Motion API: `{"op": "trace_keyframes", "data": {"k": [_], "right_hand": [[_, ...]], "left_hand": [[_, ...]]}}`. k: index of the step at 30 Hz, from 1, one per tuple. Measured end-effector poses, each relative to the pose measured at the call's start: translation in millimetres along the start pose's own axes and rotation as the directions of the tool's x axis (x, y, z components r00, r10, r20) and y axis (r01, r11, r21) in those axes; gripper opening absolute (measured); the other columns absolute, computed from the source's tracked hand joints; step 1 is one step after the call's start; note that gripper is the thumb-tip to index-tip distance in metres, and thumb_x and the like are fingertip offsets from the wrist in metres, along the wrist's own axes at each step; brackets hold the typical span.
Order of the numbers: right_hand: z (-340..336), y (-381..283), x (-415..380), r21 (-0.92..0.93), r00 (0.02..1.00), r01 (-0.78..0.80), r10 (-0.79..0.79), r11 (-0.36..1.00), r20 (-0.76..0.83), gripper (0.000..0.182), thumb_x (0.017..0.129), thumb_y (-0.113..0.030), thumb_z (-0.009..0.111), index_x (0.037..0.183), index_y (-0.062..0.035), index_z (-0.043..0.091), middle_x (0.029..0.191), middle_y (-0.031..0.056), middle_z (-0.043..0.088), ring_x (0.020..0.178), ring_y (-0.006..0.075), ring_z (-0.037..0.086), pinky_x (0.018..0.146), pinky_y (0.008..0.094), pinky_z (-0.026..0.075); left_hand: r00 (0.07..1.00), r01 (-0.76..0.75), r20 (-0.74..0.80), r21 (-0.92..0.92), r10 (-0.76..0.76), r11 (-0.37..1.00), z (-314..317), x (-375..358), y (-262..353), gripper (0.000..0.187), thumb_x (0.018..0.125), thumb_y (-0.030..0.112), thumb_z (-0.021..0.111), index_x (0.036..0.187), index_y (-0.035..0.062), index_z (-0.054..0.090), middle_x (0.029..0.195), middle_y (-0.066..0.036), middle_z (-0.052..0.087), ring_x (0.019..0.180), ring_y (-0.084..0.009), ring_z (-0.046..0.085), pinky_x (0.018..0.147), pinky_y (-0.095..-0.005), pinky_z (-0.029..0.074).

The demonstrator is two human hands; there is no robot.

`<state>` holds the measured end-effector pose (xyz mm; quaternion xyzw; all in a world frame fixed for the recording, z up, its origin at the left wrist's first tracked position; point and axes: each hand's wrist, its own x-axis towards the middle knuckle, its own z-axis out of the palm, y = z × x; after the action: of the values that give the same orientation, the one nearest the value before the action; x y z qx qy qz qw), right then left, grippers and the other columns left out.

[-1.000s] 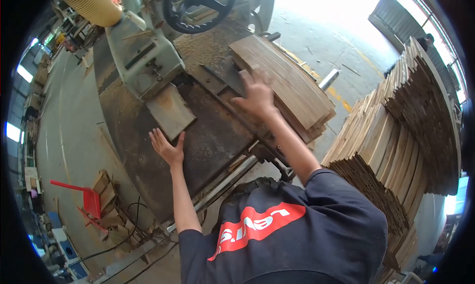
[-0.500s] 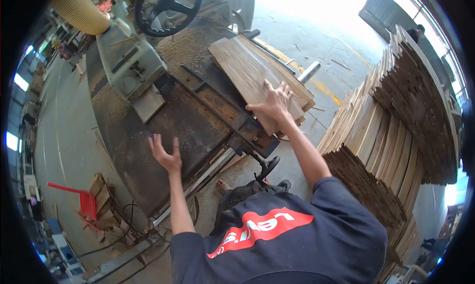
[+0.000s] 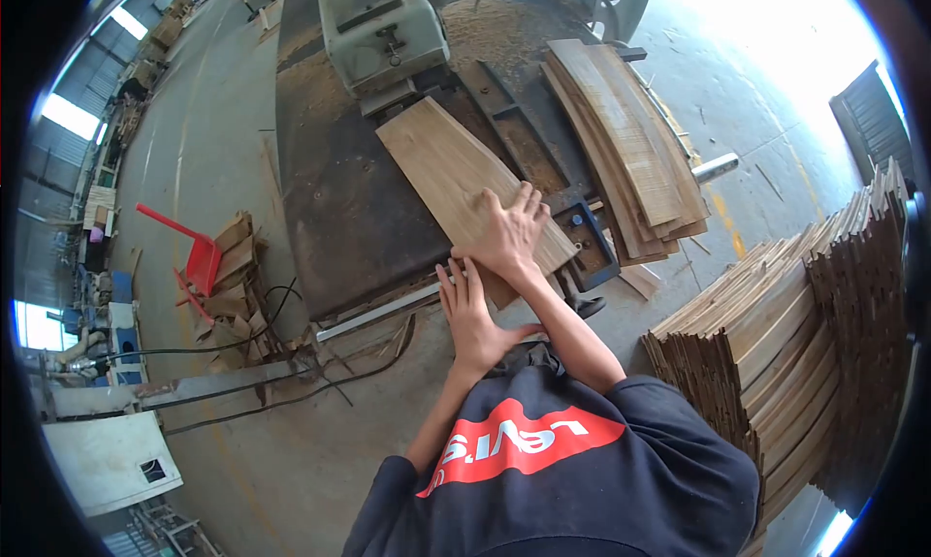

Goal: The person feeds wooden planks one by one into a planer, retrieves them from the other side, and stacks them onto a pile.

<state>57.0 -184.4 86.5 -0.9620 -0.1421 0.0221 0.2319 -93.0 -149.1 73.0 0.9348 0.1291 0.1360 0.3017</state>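
Note:
A wooden board (image 3: 444, 159) lies across the dark machine table (image 3: 339, 227), its far end close to the machine's grey-green housing (image 3: 388, 48). My right hand (image 3: 509, 237) spans the board near its close end, thumb at the left edge and fingers spread towards the right edge. Below it, my left hand (image 3: 473, 329) is open, with its fingertips right at the board's near-left edge and the thumb held wide. To the right, a small stack of boards (image 3: 626, 140) rests on the table beside a slotted metal guide (image 3: 529, 140).
Tall stacks of boards (image 3: 776, 334) stand on the floor at my right. A metal roller (image 3: 716, 167) sticks out past the small stack. On the left are a red chair-like object (image 3: 202, 264), wood scraps (image 3: 233, 310) and black cables (image 3: 272, 402). Sawdust (image 3: 495, 33) covers the table's far part.
My right hand has brought the board leftwards off the small stack onto the machine table. My left hand has moved right, to the board's edge. The view has turned.

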Motion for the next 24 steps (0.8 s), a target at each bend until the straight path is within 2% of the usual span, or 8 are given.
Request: {"op": "trace_keyframes", "data": {"k": [2,4,7,8,9,10,13,24], "right_hand": [[20.3,-13.6,7.4,0.039,1.0,0.022,-0.022,0.999,0.008,0.107,0.047,-0.059,0.094,0.138,-0.0151,0.06,0.154,0.0432,0.027,0.145,0.0591,0.024,0.116,0.0646,0.018],[40.1,-31.0,6.9,0.074,0.996,0.005,0.002,0.997,-0.091,0.109,0.046,-0.062,0.094,0.137,-0.0126,0.06,0.154,0.0436,0.026,0.144,0.0609,0.023,0.113,0.0663,0.021],[65.7,-30.6,2.6,0.179,1.0,0.019,-0.02,0.984,0.002,0.093,0.063,-0.06,0.087,0.137,-0.0105,0.061,0.153,0.0393,0.033,0.146,0.0528,0.029,0.115,0.0619,0.024],[77.6,-26.2,2.2,0.287,0.997,0.031,-0.051,0.957,0.063,0.085,0.07,-0.059,0.084,0.136,-0.0101,0.061,0.152,0.0376,0.036,0.146,0.0493,0.032,0.116,0.0596,0.024],[69.7,-18.1,-5.2,0.161,0.987,0.138,-0.15,0.977,0.063,0.074,0.082,-0.054,0.077,0.139,-0.0116,0.06,0.154,0.0298,0.04,0.148,0.0434,0.034,0.119,0.0576,0.024],[75.8,-4.1,-10.0,0.17,0.989,0.125,-0.137,0.977,0.059,0.074,0.082,-0.054,0.077,0.139,-0.0116,0.06,0.154,0.0298,0.04,0.148,0.0434,0.034,0.119,0.0576,0.024],[91.9,28.5,-17.6,0.161,0.918,0.378,-0.346,0.912,-0.195,0.065,0.089,-0.048,0.073,0.144,-0.0142,0.06,0.159,0.0212,0.042,0.15,0.0393,0.034,0.124,0.0575,0.02],[109.5,10.2,31.3,0.242,0.89,0.421,-0.348,0.874,-0.295,0.058,0.087,-0.04,0.075,0.136,-0.0114,0.064,0.148,0.0274,0.052,0.141,0.039,0.047,0.122,0.0497,0.03]], "left_hand": [[0.999,0.048,-0.019,-0.004,-0.048,0.999,-11.2,15.2,-12.8,0.158,0.043,0.064,0.094,0.16,-0.0082,0.016,0.161,-0.04,0.018,0.154,-0.0546,0.007,0.123,-0.0618,0.012],[0.982,0.186,-0.087,0.255,-0.169,0.949,-14.8,23.1,-38.8,0.16,0.041,0.068,0.094,0.16,-0.0071,0.017,0.161,-0.037,0.023,0.155,-0.0525,0.004,0.121,-0.0657,0.011],[0.981,0.185,-0.021,0.377,-0.191,0.908,-17.5,34.7,-76.3,0.157,0.042,0.069,0.093,0.159,-0.0064,0.021,0.163,-0.035,0.023,0.156,-0.0506,0.002,0.12,-0.0678,0.008],[0.98,0.188,-0.017,0.383,-0.196,0.905,-14.9,31.0,-93.8,0.157,0.042,0.069,0.093,0.159,-0.0064,0.021,0.163,-0.035,0.023,0.156,-0.0506,0.002,0.12,-0.0678,0.008],[0.989,0.148,-0.04,0.327,-0.143,0.933,-9.2,29.6,-114.9,0.152,0.044,0.068,0.093,0.158,-0.0074,0.026,0.162,-0.034,0.026,0.156,-0.0495,0.004,0.121,-0.0667,0.008],[0.994,0.099,-0.062,0.271,-0.085,0.958,-7.7,31.5,-126.1,0.148,0.046,0.066,0.094,0.156,-0.0084,0.03,0.162,-0.033,0.03,0.156,-0.0485,0.006,0.121,-0.0655,0.009],[0.989,-0.015,-0.142,0.166,0.039,0.986,-1.1,32.2,-138.2,0.138,0.049,0.063,0.094,0.152,-0.011,0.039,0.157,-0.03,0.04,0.157,-0.0456,0.012,0.122,-0.0631,0.009],[0.987,-0.048,-0.143,0.211,0.079,0.976,-10.9,79.0,-153.5,0.134,0.052,0.064,0.093,0.148,-0.0144,0.042,0.153,-0.031,0.045,0.157,-0.0414,0.017,0.123,-0.0593,0.016]]}}
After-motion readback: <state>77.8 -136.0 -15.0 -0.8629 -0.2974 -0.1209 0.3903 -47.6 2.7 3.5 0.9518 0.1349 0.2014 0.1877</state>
